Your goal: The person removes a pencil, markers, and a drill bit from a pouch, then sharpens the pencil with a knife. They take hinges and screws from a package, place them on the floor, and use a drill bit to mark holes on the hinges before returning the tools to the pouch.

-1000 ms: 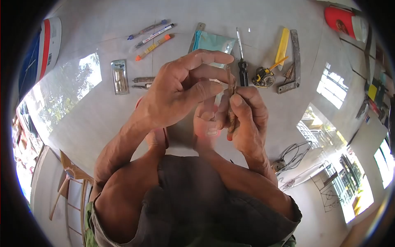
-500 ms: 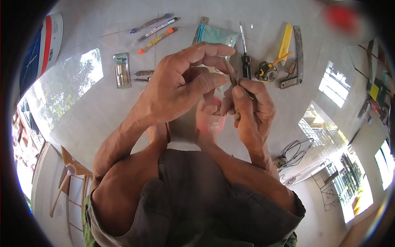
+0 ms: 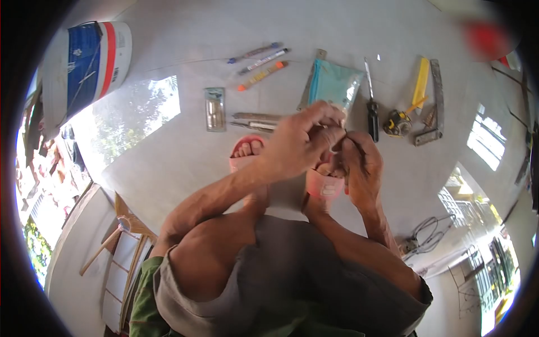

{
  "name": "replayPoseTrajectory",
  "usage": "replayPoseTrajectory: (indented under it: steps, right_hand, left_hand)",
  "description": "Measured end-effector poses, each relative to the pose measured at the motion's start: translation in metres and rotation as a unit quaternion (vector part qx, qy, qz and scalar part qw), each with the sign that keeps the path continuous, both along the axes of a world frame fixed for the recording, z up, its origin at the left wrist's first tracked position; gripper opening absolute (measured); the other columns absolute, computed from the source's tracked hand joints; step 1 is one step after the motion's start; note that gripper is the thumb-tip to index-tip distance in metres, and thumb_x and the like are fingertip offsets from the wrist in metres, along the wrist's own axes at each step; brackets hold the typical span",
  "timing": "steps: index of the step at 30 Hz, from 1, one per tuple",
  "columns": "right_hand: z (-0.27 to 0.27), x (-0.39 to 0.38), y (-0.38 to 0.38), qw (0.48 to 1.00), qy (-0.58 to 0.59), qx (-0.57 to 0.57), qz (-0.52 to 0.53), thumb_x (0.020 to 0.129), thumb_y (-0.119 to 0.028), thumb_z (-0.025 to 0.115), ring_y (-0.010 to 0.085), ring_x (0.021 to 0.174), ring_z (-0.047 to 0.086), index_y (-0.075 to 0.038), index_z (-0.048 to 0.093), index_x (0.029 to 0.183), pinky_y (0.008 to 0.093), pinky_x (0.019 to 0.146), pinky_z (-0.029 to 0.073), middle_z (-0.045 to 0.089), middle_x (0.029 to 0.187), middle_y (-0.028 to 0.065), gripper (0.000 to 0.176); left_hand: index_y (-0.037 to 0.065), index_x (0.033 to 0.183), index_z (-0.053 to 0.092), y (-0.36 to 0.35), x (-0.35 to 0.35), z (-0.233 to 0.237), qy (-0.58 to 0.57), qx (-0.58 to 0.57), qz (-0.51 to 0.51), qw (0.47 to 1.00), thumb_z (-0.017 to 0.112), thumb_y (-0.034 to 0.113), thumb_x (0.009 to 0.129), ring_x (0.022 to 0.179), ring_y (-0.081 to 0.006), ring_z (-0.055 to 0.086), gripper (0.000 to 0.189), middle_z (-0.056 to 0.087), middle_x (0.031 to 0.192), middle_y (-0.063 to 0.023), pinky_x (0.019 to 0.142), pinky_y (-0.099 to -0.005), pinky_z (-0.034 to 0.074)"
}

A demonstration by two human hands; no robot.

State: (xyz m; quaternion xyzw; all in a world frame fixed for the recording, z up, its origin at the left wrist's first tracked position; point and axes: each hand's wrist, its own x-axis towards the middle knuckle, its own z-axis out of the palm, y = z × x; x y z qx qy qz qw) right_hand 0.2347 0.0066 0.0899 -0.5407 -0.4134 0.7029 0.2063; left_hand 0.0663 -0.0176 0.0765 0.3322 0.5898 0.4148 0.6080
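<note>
My left hand is closed in a pinch, its fingertips close against those of my right hand. The right hand is curled, thumb against the index finger. Whatever small piece lies between the fingertips is blurred and mostly hidden. Just beyond the hands lies a teal zip pouch on the floor, partly over a flat metal strip. To its right are a screwdriver with a black handle and a yellow and black tape measure.
Several markers and a small blister pack lie to the left, near slim metal tools. A yellow blade-like piece and a metal square are at right. A paint bucket stands far left; coiled cable sits lower right.
My left fingers, apart beside a thin pointed brownish piece before, have closed in towards the right fingertips. The view has swung left, so floor items appear further right and lower.
</note>
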Motion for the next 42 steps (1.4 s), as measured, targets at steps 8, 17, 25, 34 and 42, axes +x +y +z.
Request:
replayPoseTrajectory:
  steps: [8, 17, 25, 34, 42]
  right_hand:
    - [-0.014, 0.015, 0.008, 0.993, 0.077, -0.075, 0.05, 0.103, -0.007, 0.049, 0.0114, 0.07, 0.058, -0.001, 0.051, 0.113, 0.0213, 0.061, 0.048, 0.063, 0.093, 0.0101, 0.012]
    - [-0.007, 0.014, 0.012, 0.963, 0.202, -0.176, 0.023, 0.1, -0.007, 0.052, 0.0164, 0.073, 0.065, -0.004, 0.051, 0.125, 0.0225, 0.056, 0.046, 0.066, 0.104, 0.0141, 0.025]
    - [-0.01, 0.016, 0.005, 0.98, 0.176, -0.084, 0.024, 0.1, -0.01, 0.055, 0.0167, 0.073, 0.065, -0.002, 0.052, 0.126, 0.0234, 0.054, 0.044, 0.066, 0.101, 0.0174, 0.027]
    - [-0.009, 0.017, 0.008, 0.966, 0.22, -0.132, 0.0, 0.099, -0.007, 0.053, 0.0187, 0.071, 0.064, -0.004, 0.054, 0.124, 0.0259, 0.062, 0.048, 0.065, 0.106, 0.0178, 0.025]
    - [-0.004, 0.014, 0.011, 0.967, 0.214, -0.142, -0.012, 0.099, -0.008, 0.053, 0.0181, 0.071, 0.064, -0.003, 0.055, 0.124, 0.0247, 0.06, 0.047, 0.065, 0.103, 0.0166, 0.025]
  left_hand:
    - [0.0, 0.11, 0.06, 0.001, -0.008, -0.021, -0.086, -0.035, 0.024, 0.995, 0.059, 0.01, 0.099, 0.061, -0.0093, 0.061, 0.014, 0.069, 0.091, -0.0077, 0.054, -0.0225, 0.047]
    - [-0.001, 0.108, 0.059, 0.007, -0.025, -0.004, -0.069, -0.009, 0.03, 0.997, 0.056, 0.009, 0.1, 0.058, -0.007, 0.055, 0.014, 0.068, 0.089, -0.0073, 0.052, -0.022, 0.044]
    - [0.0, 0.112, 0.058, 0.016, -0.026, 0.008, -0.051, 0.016, 0.043, 0.998, 0.055, 0.011, 0.101, 0.057, -0.0062, 0.053, 0.016, 0.067, 0.092, -0.008, 0.05, -0.0201, 0.043]
    - [0.002, 0.117, 0.058, 0.011, -0.027, -0.002, -0.14, -0.028, 0.094, 0.985, 0.053, 0.015, 0.102, 0.054, -0.005, 0.049, 0.02, 0.065, 0.091, -0.0069, 0.048, -0.0193, 0.038]
    - [0.003, 0.114, 0.062, 0.001, -0.026, -0.005, -0.136, -0.07, -0.01, 0.988, 0.056, 0.018, 0.103, 0.05, -0.0029, 0.045, 0.019, 0.06, 0.079, 0.0005, 0.045, -0.0184, 0.034]
